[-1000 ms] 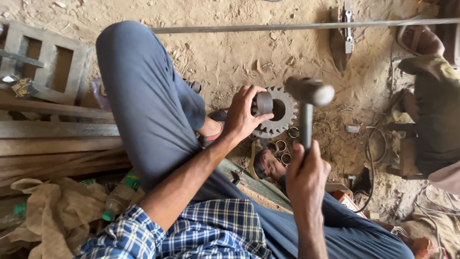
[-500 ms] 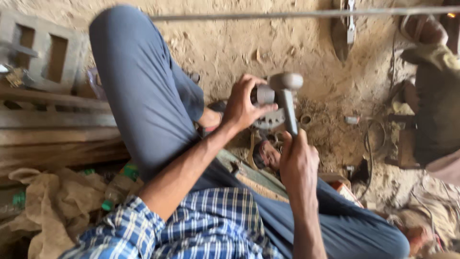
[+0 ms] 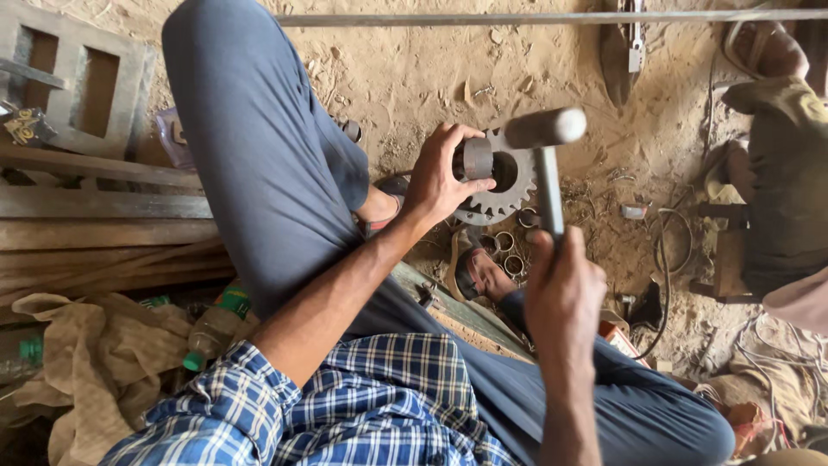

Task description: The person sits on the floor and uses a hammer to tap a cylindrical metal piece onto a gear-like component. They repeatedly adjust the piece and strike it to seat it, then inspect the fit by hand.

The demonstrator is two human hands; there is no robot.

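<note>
I am steadying a metal bush [image 3: 477, 159] on the sprocket [image 3: 509, 185] with left-hand fingers [image 3: 448, 177] wrapped around it, right hand [image 3: 565, 298] gripping the raised hammer [image 3: 543, 129], the strike needing a square blow.

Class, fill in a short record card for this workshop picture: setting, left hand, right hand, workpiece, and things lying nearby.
Setting: sandy ground, person seated, seen from above
Left hand: grips a short metal cylinder held against the gear
Right hand: wrapped around the handle of a hammer, head raised above the gear
Workpiece: toothed gear wheel lying flat on the ground
Nearby: small metal rings beside the gear, long metal bar at the top, plastic bottle at the left
</note>
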